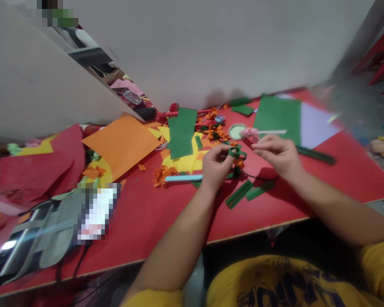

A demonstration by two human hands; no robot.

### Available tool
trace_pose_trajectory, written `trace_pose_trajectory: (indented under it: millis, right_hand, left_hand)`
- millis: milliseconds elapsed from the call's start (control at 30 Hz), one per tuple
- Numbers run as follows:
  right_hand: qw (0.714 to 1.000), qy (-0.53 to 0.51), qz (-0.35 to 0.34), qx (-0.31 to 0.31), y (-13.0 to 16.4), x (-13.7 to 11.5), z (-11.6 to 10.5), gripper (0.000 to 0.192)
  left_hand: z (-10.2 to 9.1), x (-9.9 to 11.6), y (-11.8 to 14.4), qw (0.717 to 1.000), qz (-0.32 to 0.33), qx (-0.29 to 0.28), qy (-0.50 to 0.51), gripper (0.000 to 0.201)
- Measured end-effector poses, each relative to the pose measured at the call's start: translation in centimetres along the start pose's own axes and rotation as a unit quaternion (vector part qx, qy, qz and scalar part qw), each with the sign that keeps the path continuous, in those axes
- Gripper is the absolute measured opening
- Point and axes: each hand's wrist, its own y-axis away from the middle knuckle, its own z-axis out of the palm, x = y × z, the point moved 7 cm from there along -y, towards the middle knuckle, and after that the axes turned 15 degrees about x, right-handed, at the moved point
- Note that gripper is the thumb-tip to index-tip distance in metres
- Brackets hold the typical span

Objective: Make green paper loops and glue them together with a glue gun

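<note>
My left hand [215,165] pinches a small curled green paper piece [236,152] over the red table [147,213]. My right hand [277,154] is just to its right, fingers bent, its tips close to a pink paper flower on a white stick [269,132]; whether it grips the stick I cannot tell. Folded green paper strips [240,192] lie on the table below both hands, and a light blue straw [183,178] lies left of my left hand.
Green paper sheets [181,132] [278,117], an orange sheet [121,143], yellow scraps, orange paper flowers [216,133] and a round lid [237,130] cover the table's far half. A grey device with cables [35,243] sits at the near left. A wall rises behind.
</note>
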Motion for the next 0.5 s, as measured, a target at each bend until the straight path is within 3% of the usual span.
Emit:
trace_pose_trajectory:
  millis: [200,300,500]
  right_hand:
    - [0.993,0.013,-0.094,0.077,0.4,-2.2,-0.8,0.051]
    - [0.993,0.02,-0.093,0.066,0.6,-2.5,-0.7,0.061]
    - [0.995,0.037,-0.091,0.016,0.7,-2.4,0.0,0.055]
  left_hand:
    - [-0.3,0.6,0.1,0.997,0.057,0.001,-0.043,0.042]
    - [-0.4,0.8,0.1,0.995,0.082,-0.001,-0.055,0.038]
    - [-0.6,-0.1,-0.1,0.996,0.068,-0.005,-0.054,0.032]
